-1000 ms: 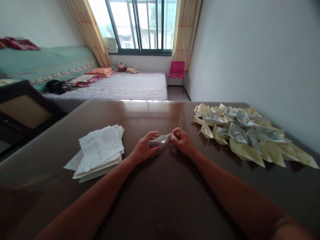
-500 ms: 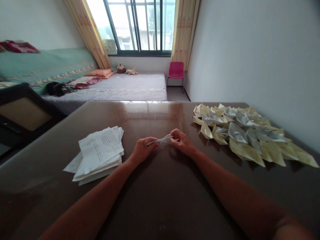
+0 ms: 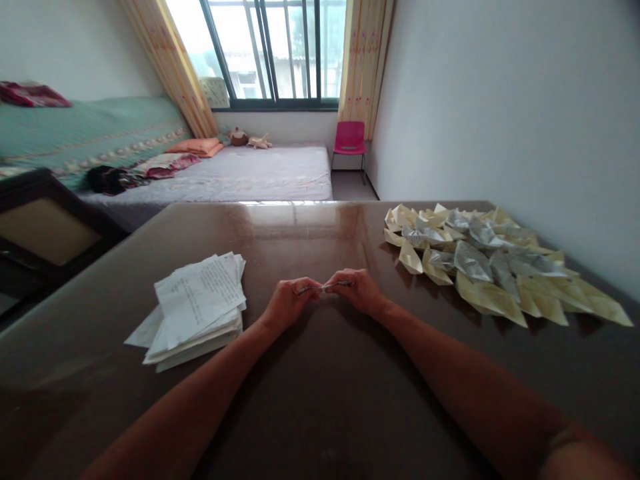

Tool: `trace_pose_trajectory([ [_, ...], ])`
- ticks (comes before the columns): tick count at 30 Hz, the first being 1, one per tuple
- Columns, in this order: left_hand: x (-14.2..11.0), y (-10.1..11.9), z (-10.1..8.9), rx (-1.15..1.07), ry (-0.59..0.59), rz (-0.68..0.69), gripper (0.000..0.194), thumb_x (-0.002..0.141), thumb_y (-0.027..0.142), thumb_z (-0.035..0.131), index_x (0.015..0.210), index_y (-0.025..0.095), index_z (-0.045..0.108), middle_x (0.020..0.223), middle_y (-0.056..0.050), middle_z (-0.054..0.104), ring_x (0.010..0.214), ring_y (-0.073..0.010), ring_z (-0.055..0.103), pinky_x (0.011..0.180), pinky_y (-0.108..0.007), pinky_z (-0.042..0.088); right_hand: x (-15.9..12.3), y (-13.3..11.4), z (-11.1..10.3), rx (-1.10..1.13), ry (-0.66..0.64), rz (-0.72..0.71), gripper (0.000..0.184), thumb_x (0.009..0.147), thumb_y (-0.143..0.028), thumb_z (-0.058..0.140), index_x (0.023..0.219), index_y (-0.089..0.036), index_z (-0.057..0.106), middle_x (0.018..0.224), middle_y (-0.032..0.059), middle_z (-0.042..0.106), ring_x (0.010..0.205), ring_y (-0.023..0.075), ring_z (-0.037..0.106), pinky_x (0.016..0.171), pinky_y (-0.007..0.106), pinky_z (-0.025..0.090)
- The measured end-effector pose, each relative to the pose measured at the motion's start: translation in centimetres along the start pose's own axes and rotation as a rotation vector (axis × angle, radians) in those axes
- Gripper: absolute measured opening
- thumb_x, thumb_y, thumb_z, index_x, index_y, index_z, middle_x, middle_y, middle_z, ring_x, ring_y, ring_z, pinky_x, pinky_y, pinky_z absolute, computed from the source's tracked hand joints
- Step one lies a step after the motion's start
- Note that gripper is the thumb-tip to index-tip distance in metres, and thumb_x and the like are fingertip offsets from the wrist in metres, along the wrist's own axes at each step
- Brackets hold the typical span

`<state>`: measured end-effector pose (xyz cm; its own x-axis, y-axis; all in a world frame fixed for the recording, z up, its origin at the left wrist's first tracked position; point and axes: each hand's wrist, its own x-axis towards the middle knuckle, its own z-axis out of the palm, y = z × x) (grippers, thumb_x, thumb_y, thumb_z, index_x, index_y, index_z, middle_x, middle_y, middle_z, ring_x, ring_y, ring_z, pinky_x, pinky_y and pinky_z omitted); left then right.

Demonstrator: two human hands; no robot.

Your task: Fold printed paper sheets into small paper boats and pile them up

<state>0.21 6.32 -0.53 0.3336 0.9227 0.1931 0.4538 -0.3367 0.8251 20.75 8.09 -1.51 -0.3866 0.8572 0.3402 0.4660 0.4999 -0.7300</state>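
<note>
Between my two hands, just above the brown table point(image 3: 320, 393), is a small folded piece of printed paper point(image 3: 324, 288), mostly hidden by my fingers. My left hand point(image 3: 293, 299) pinches its left end between thumb and fingers. On the other end, my right hand point(image 3: 355, 290) has its thumb and fingers closed in the same way. The fingertips of both hands nearly meet at the middle of the paper. Only a thin edge of it shows, so its exact shape cannot be made out.
A stack of printed sheets point(image 3: 200, 300) lies to the left on the table. Many folded paper boats point(image 3: 473, 261), cream and grey, are grouped at the right by the wall. Beyond the table stand a bed point(image 3: 280, 170) and a pink chair point(image 3: 349, 138).
The folded paper, wider open a second ago, is now pressed flat and thin. Both hands have moved closer together along it, and the fingers now cover most of it.
</note>
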Motion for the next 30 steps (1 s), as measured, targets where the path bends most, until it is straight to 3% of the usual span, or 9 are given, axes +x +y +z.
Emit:
trace_pose_trajectory([
  [3, 0.0, 0.0, -0.1, 0.064, -0.023, 0.02, 0.021, 0.086, 0.028, 0.052, 0.087, 0.02, 0.071, 0.073, 0.0, 0.072, 0.068, -0.0143, 0.066, 0.066, -0.022, 0.049, 0.0, 0.1, -0.1, -0.068, -0.001, 0.026, 0.016, 0.081, -0.039, 0.065, 0.082, -0.026, 0.075, 0.072, 0.0004, 0.066, 0.065, 0.0132, 0.058, 0.062, 0.023, 0.041],
  [7, 0.1, -0.3, -0.8, 0.274, 0.004, 0.089, 0.021, 0.08, 0.027, 0.062, 0.1, 0.023, 0.066, 0.096, -0.002, 0.069, 0.082, -0.0169, 0.064, 0.074, -0.027, 0.049, -0.1, 0.8, -0.4, -0.124, -0.029, 0.084, 0.011, 0.077, -0.033, 0.069, 0.084, -0.026, 0.073, 0.074, -0.0002, 0.063, 0.067, 0.0134, 0.057, 0.064, 0.024, 0.042],
  [11, 0.1, -1.0, -1.9, 0.284, -0.009, 0.117, 0.038, 0.076, 0.022, 0.064, 0.113, 0.023, 0.055, 0.106, -0.002, 0.06, 0.076, -0.0133, 0.06, 0.07, -0.026, 0.05, 0.1, 1.0, -1.3, -0.062, -0.051, 0.081, 0.04, 0.067, -0.025, 0.074, 0.105, -0.027, 0.063, 0.092, -0.0019, 0.066, 0.073, 0.0134, 0.058, 0.07, 0.025, 0.044],
  [13, 0.1, -1.2, -2.3, 0.252, -0.063, 0.146, 0.034, 0.078, 0.021, 0.061, 0.111, 0.024, 0.054, 0.111, -0.003, 0.056, 0.077, -0.0122, 0.059, 0.069, -0.024, 0.049, 0.1, 0.9, -1.8, -0.019, -0.064, 0.076, 0.04, 0.068, -0.024, 0.072, 0.105, -0.024, 0.058, 0.09, -0.0028, 0.064, 0.067, 0.011, 0.056, 0.065, 0.023, 0.043],
  [17, 0.2, -1.5, -2.6, 0.212, -0.117, 0.191, 0.028, 0.08, 0.02, 0.059, 0.108, 0.023, 0.056, 0.116, -0.005, 0.054, 0.082, -0.0126, 0.059, 0.071, -0.024, 0.05, 0.2, 0.9, -2.5, 0.086, -0.087, 0.05, 0.022, 0.071, -0.02, 0.063, 0.092, -0.021, 0.057, 0.077, -0.0045, 0.057, 0.061, 0.0086, 0.052, 0.057, 0.02, 0.042],
  [21, 0.4, -1.6, -2.5, 0.202, -0.112, 0.22, 0.014, 0.084, 0.021, 0.055, 0.093, 0.021, 0.065, 0.111, -0.006, 0.059, 0.094, -0.016, 0.06, 0.08, -0.027, 0.05, 0.2, 1.3, -2.5, 0.137, -0.106, 0.033, 0.014, 0.072, -0.016, 0.06, 0.086, -0.019, 0.06, 0.078, -0.0023, 0.06, 0.067, 0.0103, 0.057, 0.062, 0.021, 0.046],
  [27, 0.3, -1.9, -2.2, 0.279, -0.122, 0.271, 0.018, 0.087, 0.023, 0.052, 0.087, 0.022, 0.07, 0.106, -0.005, 0.064, 0.092, -0.016, 0.063, 0.086, -0.029, 0.049, 0.2, 1.6, -2.3, 0.005, -0.073, -0.028, 0.019, 0.072, -0.012, 0.059, 0.088, -0.019, 0.064, 0.095, 0.0026, 0.064, 0.071, 0.0111, 0.06, 0.07, 0.025, 0.049],
  [30, 0.3, -2.1, -2.0, 0.315, -0.114, 0.263, 0.018, 0.087, 0.024, 0.053, 0.088, 0.023, 0.07, 0.106, -0.005, 0.066, 0.091, -0.0161, 0.064, 0.086, -0.029, 0.05, 0.2, 1.6, -2.2, -0.089, -0.102, -0.135, 0.02, 0.073, -0.009, 0.058, 0.085, -0.021, 0.068, 0.101, 0.0043, 0.065, 0.084, 0.0147, 0.061, 0.081, 0.03, 0.048],
])
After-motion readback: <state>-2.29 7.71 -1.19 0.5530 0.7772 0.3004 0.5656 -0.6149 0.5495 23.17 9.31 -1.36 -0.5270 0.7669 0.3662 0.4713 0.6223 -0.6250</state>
